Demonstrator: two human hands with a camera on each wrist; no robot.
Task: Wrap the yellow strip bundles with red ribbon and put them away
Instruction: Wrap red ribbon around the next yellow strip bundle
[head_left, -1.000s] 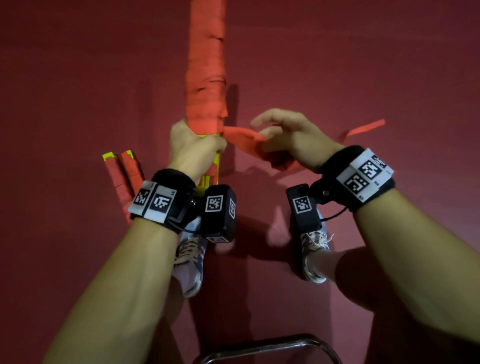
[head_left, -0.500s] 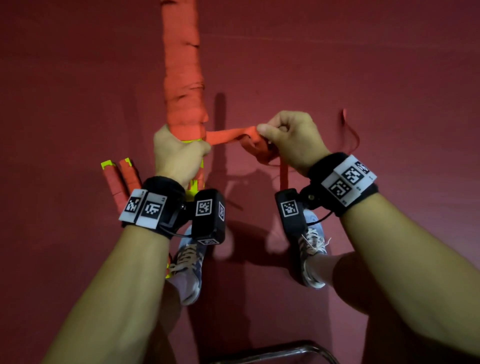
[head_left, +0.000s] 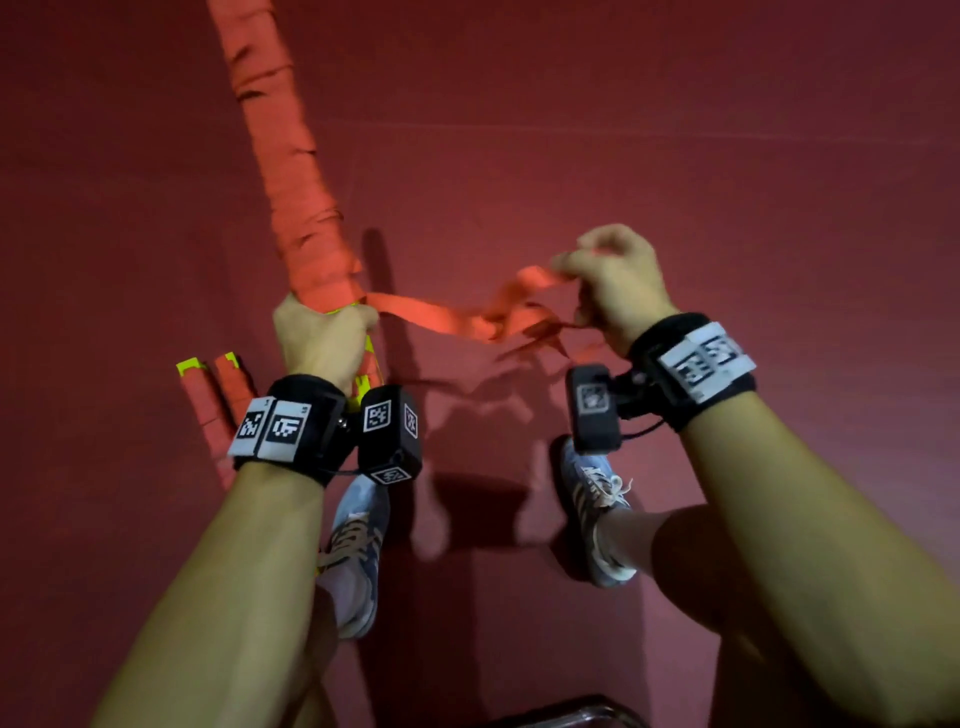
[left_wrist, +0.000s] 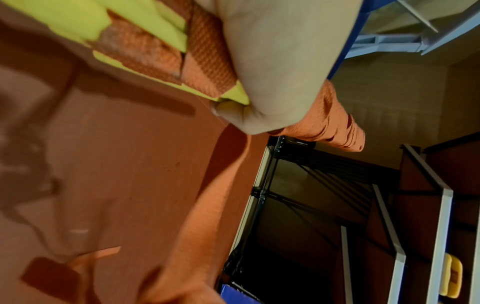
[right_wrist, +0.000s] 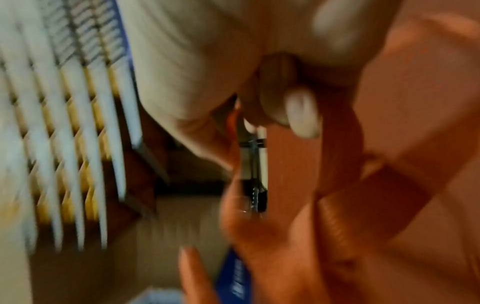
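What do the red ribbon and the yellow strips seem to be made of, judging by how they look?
The red ribbon is probably a woven fabric, matte: the left wrist view shows a fine grid-like weave, and its loose end drapes limply. The yellow strips look like smooth plastic or foam, matte neon yellow: flat faces, no weave visible. Which of the two I cannot tell.

Long strip bundle (head_left: 291, 171), nearly all wound in red ribbon (head_left: 431, 318), tilted w/ far end leaning left. Yellow shows only at near end, by left grip (head_left: 318, 340) closed round it. Ribbon's loose tail runs right, slack & twisted, pinched in right grip (head_left: 618, 283). Two wrapped bundles (head_left: 213, 400) w/ yellow tips lie side by side on floor (head_left: 675, 130), just left.
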